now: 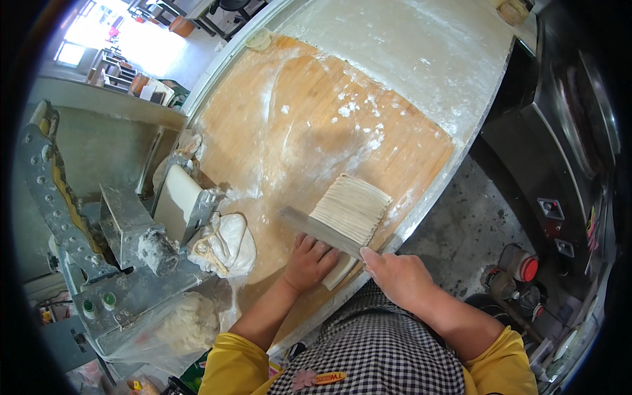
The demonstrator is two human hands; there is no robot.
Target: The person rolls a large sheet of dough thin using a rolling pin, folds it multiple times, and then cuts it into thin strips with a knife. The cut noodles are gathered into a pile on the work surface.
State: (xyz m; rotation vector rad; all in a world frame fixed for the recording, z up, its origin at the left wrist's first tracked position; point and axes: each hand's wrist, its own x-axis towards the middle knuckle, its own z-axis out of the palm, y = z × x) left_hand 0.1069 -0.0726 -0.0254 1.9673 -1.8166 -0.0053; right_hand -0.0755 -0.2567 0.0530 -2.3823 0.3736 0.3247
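Observation:
My right hand (395, 274) grips the handle end of a broad knife (321, 231), whose blade reaches up and left across the dough. Just beyond the blade lies a block of dough cut into thin parallel strips (353, 205), on a floured wooden board (232, 123). On the near side of the blade, my left hand (311, 264) presses its fingertips onto the dough, close to the knife. An uncut end of the dough (340, 273) shows between my two hands. Most of the handle is hidden in my right fist.
At left stands a dough sheeting machine (123, 237) with a roller chute. A floured white cloth (232, 247) lies at the board's left edge, above a plastic bag of dough (187, 321). Loose flour (348, 108) dots the board. Jars (518, 264) stand on the floor at right.

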